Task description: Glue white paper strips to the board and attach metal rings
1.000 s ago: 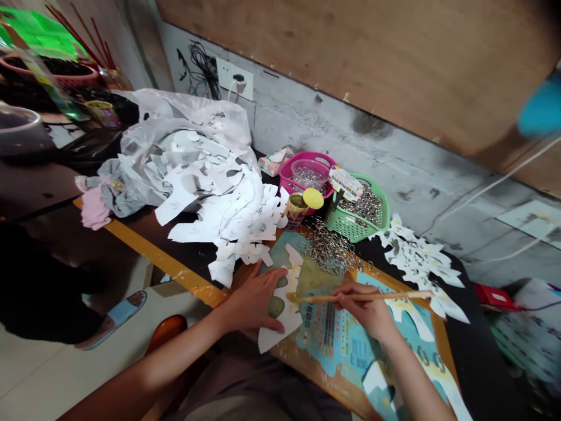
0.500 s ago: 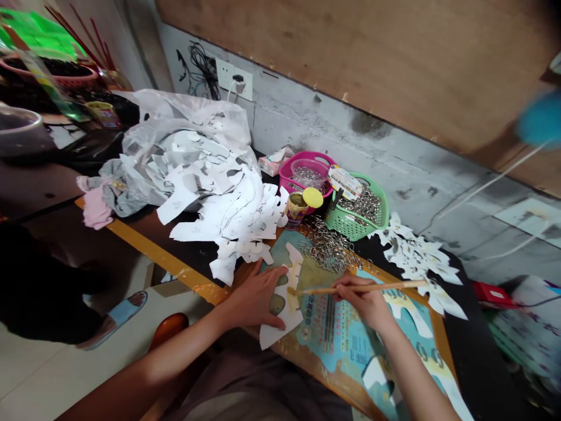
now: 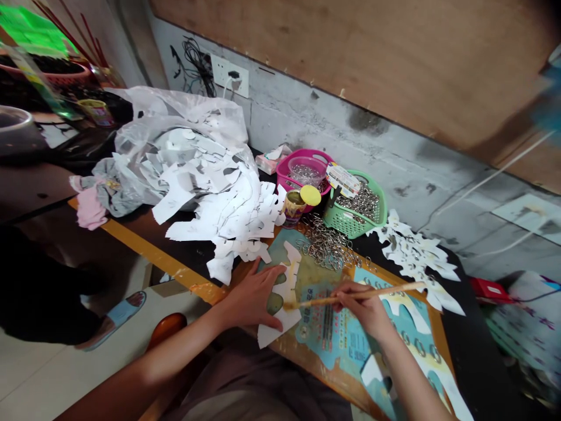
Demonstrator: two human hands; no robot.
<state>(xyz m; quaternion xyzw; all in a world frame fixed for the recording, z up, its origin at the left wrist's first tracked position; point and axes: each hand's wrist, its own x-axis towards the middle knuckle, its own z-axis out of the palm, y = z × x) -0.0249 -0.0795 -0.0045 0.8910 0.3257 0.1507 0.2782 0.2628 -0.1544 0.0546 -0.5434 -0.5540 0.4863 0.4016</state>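
My left hand (image 3: 250, 297) lies with fingers spread on a white scalloped cutout (image 3: 291, 283), holding it against the blue printed sheet (image 3: 322, 345). Pinched in my right hand (image 3: 362, 309) is a thin wooden-handled brush (image 3: 394, 289). Its tip touches the cutout just right of my left hand, where yellowish smears show. Loose metal rings (image 3: 328, 244) are heaped behind the cutout. A small open tin (image 3: 293, 211) with its yellow lid (image 3: 310, 195) raised stands beside them. Under and beside my right forearm, more white cutouts (image 3: 414, 316) carry metal rings.
A large pile of white cutouts (image 3: 236, 199) spills from a plastic bag at the left. Along the wall stand a pink basket (image 3: 283, 169) and a green basket (image 3: 350, 223) of metal pieces. More cutouts (image 3: 412, 248) lie at the right. Another person's sandalled foot (image 3: 120, 316) shows at left.
The brush tip has moved down along the cutout, toward me. My left hand stays in place on the cutout. The view has shifted slightly.
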